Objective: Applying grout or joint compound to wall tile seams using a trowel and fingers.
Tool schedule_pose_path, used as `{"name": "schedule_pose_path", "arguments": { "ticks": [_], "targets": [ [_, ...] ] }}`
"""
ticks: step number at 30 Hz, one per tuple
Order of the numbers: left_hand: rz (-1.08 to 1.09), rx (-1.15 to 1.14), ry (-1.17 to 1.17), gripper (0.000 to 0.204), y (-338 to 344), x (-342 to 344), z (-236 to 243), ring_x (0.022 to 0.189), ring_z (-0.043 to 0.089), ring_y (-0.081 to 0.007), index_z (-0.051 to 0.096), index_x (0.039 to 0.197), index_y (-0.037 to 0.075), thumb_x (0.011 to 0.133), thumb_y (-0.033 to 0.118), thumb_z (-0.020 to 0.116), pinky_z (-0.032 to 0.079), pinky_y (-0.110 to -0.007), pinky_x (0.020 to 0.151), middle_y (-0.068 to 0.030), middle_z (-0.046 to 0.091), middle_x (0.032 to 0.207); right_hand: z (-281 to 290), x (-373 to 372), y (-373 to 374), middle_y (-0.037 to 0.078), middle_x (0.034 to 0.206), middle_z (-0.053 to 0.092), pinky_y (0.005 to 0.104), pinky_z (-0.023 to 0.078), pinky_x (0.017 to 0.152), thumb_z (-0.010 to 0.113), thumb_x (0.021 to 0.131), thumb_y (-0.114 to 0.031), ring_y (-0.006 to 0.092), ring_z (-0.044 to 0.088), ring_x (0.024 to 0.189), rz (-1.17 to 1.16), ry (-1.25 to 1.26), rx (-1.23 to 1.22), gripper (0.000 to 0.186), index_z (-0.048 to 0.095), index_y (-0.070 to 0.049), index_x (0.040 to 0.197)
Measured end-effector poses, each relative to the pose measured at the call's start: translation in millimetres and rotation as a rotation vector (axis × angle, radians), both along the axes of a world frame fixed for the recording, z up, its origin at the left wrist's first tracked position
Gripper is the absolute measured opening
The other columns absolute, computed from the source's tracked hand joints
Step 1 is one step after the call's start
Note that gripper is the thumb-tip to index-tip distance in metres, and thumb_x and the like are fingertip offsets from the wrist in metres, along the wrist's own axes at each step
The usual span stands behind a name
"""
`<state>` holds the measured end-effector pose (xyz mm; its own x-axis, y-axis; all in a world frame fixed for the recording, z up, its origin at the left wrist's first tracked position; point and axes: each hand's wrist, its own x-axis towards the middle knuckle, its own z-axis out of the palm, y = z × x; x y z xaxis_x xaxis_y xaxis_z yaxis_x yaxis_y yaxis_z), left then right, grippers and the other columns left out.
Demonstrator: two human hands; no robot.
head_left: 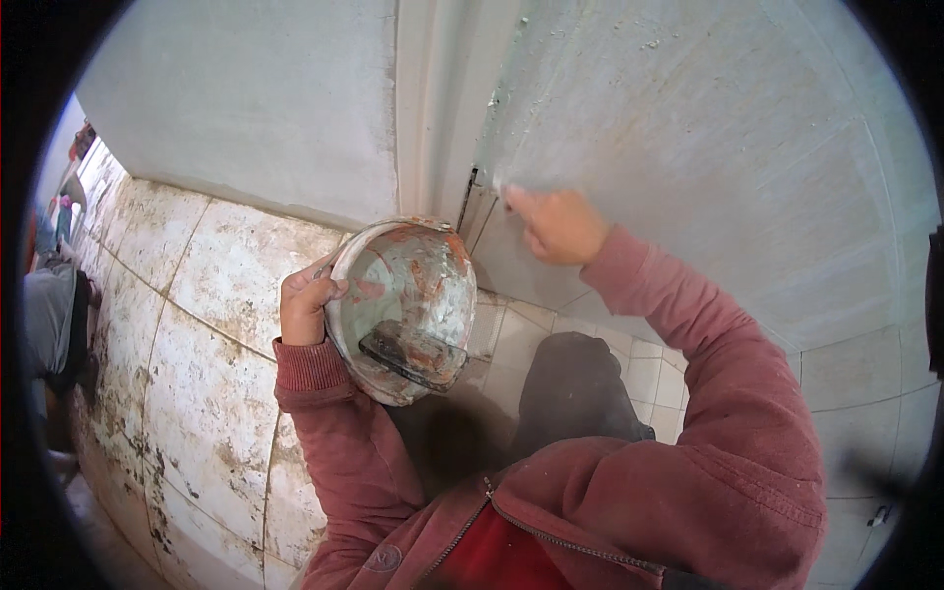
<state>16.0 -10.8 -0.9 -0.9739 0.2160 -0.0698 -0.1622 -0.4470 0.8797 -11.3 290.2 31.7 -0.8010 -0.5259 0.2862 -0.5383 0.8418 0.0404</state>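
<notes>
My left hand [307,300] grips the rim of a stained, paste-smeared bucket [403,280], tilted toward me, with a dark flat slab-like object [411,356] lying inside. My right hand [560,224] is raised at the wall [688,138], beside the pale door frame [428,98], near a dark narrow gap [470,197]. Its fingers are curled, index finger toward the edge; a blurred whitish bit shows at the fingertip, and whatever it holds is too unclear to make out.
A grey wall [236,108] stands left of the frame, above a dirty tiled floor [197,374]. At the far left edge another person in grey clothing [49,315] is partly visible. My dark-clad knee [570,393] is bent below the bucket, near lighter tiles at right.
</notes>
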Motion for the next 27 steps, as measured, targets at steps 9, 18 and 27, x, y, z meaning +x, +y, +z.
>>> {"name": "schedule_pose_path", "arguments": {
  "ticks": [9, 18, 27],
  "targets": [
    [-0.016, -0.148, 0.031, 0.041, -6.3, -15.3, -4.4, 0.069, 0.057, -0.0157, 0.051, 0.104, -0.011, 0.066, 0.004, 0.047, 0.044, -0.023, 0.066, -0.0129, 0.061, 0.080, -93.7, 14.6, -94.1, 0.016, 0.085, 0.052, 0.0339, 0.043, 0.061, 0.047, 0.065, -0.005, 0.0296, 0.054, 0.071, 0.302, -0.511, -0.702, 0.032, 0.044, -0.005, 0.098],
    [-0.081, -0.041, 0.062, 0.043, -14.7, -10.3, -8.9, 0.074, 0.056, -0.0149, 0.051, 0.105, -0.011, 0.064, 0.003, 0.050, 0.043, -0.022, 0.070, -0.0120, 0.060, 0.087, -154.2, -25.9, -167.8, 0.012, 0.088, 0.056, 0.0322, 0.044, 0.066, 0.044, 0.072, -0.010, 0.0211, 0.055, 0.075, 0.252, -0.958, -0.570, 0.029, 0.050, -0.001, 0.100],
    [-0.092, -0.050, 0.077, 0.045, -9.6, -13.5, -6.7, 0.078, 0.055, -0.0145, 0.049, 0.107, -0.011, 0.064, 0.003, 0.049, 0.042, -0.021, 0.073, -0.0120, 0.059, 0.091, -133.1, -29.0, -173.2, 0.009, 0.081, 0.055, 0.0298, 0.043, 0.063, 0.046, 0.074, -0.014, 0.0176, 0.054, 0.072, 0.334, -1.078, -0.387, 0.023, 0.055, -0.002, 0.091]
  ]
}}
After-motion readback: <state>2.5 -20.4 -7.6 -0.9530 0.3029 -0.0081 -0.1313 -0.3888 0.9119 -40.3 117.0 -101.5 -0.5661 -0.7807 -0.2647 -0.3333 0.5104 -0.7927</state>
